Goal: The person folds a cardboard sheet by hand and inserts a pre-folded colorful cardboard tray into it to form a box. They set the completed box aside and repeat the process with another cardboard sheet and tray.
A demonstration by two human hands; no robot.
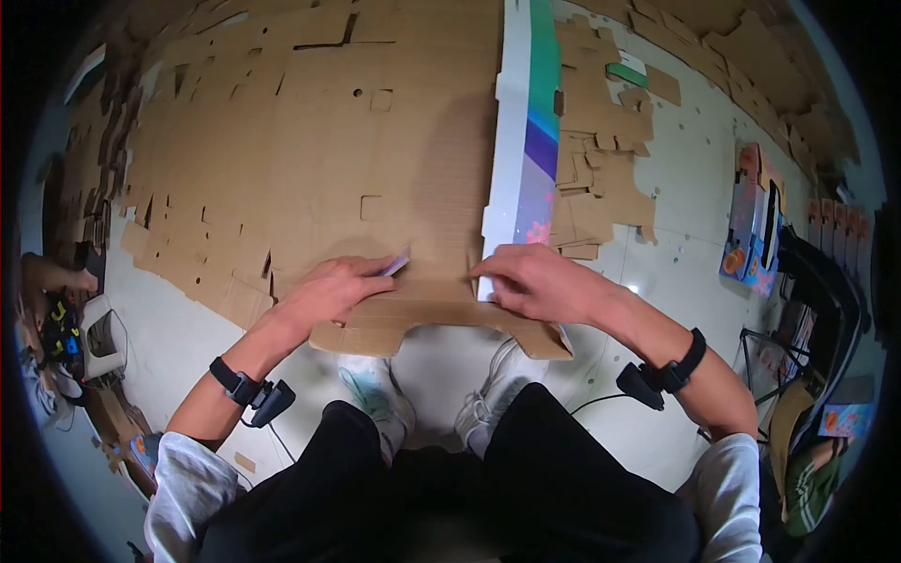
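A large brown cardboard sheet (310, 159) spreads in front of the person, its plain side facing up. Along its right side runs a long raised strip (511, 141), white on its inner face and printed green, blue and purple, with pink flowers, on the other. At the near end is a brown flap (432, 311) with a wide notch in its edge, reaching out above the two light-coloured shoes (380, 394).

The left hand (336, 289) is at the near left part of the sheet, palm down. A small purple tab (400, 264) shows at the tips of its index finger and thumb, touching the index finger; the pictures do not show clearly whether the two clamp it. The other fingers lie bent over the cardboard, just beside the left part of the flap.

The right hand (540, 283) is at the near end of the strip. Its thumb and index finger are closed on the strip's white end, just above the flap, and its other fingers curl in toward the palm. The sheet's bare middle lies between the two hands, which are well apart.

Each wrist wears a black band with a small device. More flattened cardboard (596, 178) lies on the pale floor (648, 328) beyond the strip, and a printed box (751, 225) is farther right. At the far left, another person's arm (58, 274) shows near a white chair (103, 336).
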